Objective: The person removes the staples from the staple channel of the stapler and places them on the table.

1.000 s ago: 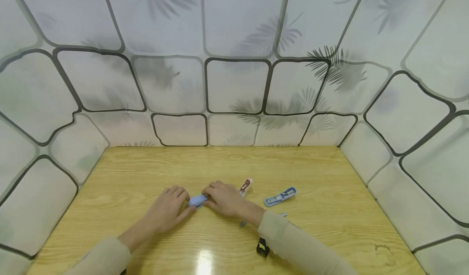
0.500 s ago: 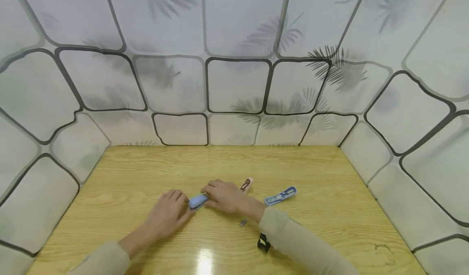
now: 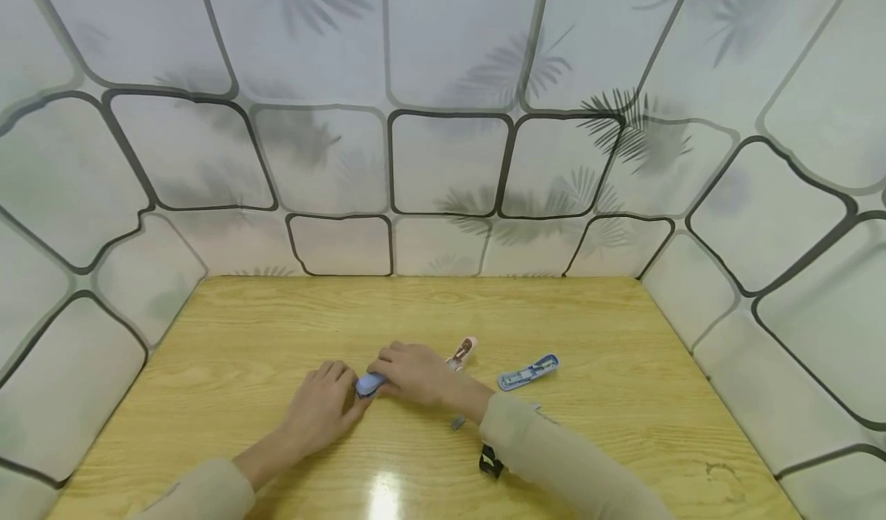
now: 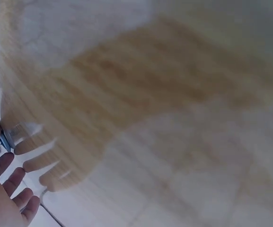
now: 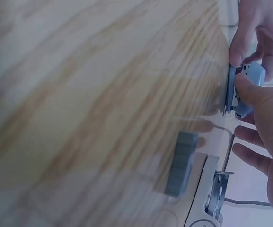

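A small light-blue stapler point(image 3: 370, 384) is held between both hands near the middle of the table. My left hand point(image 3: 320, 398) pinches its left end, thumb in front and fingers behind. From the other side my right hand point(image 3: 418, 375) grips it and covers its right part. In the right wrist view, the right thumb point(image 5: 252, 92) presses on the stapler point(image 5: 254, 75), whose base stands apart from the body, while the left hand point(image 5: 264, 33) holds the far end. The left wrist view shows the left fingers point(image 4: 15, 177) loosely bent, with the stapler mostly hidden.
Beyond the right hand lies a pink stapler point(image 3: 465, 348), partly covered. An upturned blue stapler point(image 3: 528, 372) rests farther right. A short grey staple strip point(image 3: 457, 423) lies nearer, left of a black item point(image 3: 491, 461) by the right sleeve. Patterned panels enclose the table point(image 3: 291, 312).
The stapler has turned between the fingers, its front end first tipping into view. My right hand has shifted slightly left over it, covering more of its top. The left hand stays nearly still.
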The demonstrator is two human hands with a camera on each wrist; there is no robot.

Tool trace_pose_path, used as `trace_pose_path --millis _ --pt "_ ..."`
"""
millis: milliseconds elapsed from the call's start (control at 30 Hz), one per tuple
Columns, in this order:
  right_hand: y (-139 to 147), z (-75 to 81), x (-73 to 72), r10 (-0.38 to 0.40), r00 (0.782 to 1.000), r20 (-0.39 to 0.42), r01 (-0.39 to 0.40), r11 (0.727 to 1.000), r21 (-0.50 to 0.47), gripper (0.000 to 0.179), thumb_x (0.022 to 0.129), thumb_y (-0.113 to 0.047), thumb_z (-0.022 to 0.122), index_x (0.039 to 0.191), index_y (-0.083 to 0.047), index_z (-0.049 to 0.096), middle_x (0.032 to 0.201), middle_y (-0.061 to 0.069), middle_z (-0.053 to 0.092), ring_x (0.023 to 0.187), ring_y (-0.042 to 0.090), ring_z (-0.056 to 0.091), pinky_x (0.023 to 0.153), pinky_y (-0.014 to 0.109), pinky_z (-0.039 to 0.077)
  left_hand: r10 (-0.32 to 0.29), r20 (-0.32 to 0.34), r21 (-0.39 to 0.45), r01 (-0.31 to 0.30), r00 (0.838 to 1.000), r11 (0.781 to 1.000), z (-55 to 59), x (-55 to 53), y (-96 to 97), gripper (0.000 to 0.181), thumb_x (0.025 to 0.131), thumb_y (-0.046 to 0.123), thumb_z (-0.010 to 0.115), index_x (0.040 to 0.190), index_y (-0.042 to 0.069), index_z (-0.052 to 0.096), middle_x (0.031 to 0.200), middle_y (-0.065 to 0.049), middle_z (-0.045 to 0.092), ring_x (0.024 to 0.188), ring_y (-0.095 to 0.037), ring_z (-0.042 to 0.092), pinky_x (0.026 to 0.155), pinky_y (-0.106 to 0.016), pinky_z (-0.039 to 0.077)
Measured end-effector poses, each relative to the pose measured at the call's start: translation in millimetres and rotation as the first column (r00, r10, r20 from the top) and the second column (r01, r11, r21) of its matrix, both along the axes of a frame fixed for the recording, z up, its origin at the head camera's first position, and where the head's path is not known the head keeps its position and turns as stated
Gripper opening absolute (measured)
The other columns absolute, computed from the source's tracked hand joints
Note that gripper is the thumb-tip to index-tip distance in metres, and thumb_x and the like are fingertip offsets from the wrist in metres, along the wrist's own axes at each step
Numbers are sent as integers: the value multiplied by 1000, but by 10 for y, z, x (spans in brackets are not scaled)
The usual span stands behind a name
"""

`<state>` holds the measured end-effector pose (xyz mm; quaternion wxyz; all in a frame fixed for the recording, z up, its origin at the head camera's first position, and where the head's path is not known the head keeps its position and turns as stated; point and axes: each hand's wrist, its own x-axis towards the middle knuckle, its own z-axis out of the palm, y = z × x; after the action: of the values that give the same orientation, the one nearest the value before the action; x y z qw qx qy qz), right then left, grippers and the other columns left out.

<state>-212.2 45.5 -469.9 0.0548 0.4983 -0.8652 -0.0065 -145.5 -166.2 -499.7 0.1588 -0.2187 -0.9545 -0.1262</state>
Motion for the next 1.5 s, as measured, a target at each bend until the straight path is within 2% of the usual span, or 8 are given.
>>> trace_pose_path --millis 133,267,500,733,900,1067,1333,1500 --pt "-24 -31 -17 9 999 -45 -7 999 40 37 106 -47 58 133 -24 68 124 -10 71 114 6 66 97 18 54 3 -3 -7 -3 1000 1000 4 -3 14 30 90 32 84 98 9 68 102 -7 69 101 -28 66 89 -49 60" --pt "-32 -40 -27 16 998 -55 -13 998 54 37 105 -47 58 133 -25 68 122 -11 72 112 6 67 96 18 54 5 -17 -16 -5 1000 1000 3 -4 21 31 89 33 84 97 8 68 102 -8 69 101 -30 67 90 -51 60" --pt "-29 -40 -39 -14 1000 0 14 1000 1 38 102 -48 62 130 -24 71 119 -11 73 109 7 67 93 19 55 -1 -44 -32 -1 999 1000 14 -1 34 32 88 33 86 95 7 68 101 -9 71 99 -30 68 89 -50 61" --pt "-23 -22 -50 -73 992 106 77 996 -34 41 100 -48 64 131 -22 69 124 -9 75 115 9 68 96 20 55 2 -11 -8 -2 1000 1000 36 22 38 30 87 30 87 93 7 68 104 -12 71 102 -31 68 89 -51 61" --pt "-20 21 -46 -77 990 114 79 997 -12 39 102 -46 64 132 -22 69 127 -8 74 118 10 67 98 22 55 8 -2 -15 -8 1000 1000 42 26 39 30 87 30 87 93 7 68 104 -12 71 102 -32 68 88 -51 61" --pt "-3 64 -56 -95 991 96 96 995 -2 35 104 -45 65 129 -21 69 125 -8 74 114 10 67 96 21 56 20 -8 -15 -20 1000 1000 46 26 43 29 86 29 88 88 10 67 102 -11 71 101 -31 68 88 -51 61" --pt "45 106 -116 -128 991 32 127 991 35 44 102 -53 63 131 -20 68 129 -4 72 118 14 66 97 27 58 29 3 -24 -29 1000 999 56 25 45 27 85 29 88 86 11 68 101 -9 70 98 -29 67 87 -48 61" --pt "80 111 -166 -116 993 -24 118 992 52 45 101 -55 63 130 -21 67 128 -4 72 117 15 67 98 28 58 26 11 -42 -25 1000 999 64 20 50 26 86 29 87 87 12 68 102 -9 70 98 -29 67 90 -49 61"
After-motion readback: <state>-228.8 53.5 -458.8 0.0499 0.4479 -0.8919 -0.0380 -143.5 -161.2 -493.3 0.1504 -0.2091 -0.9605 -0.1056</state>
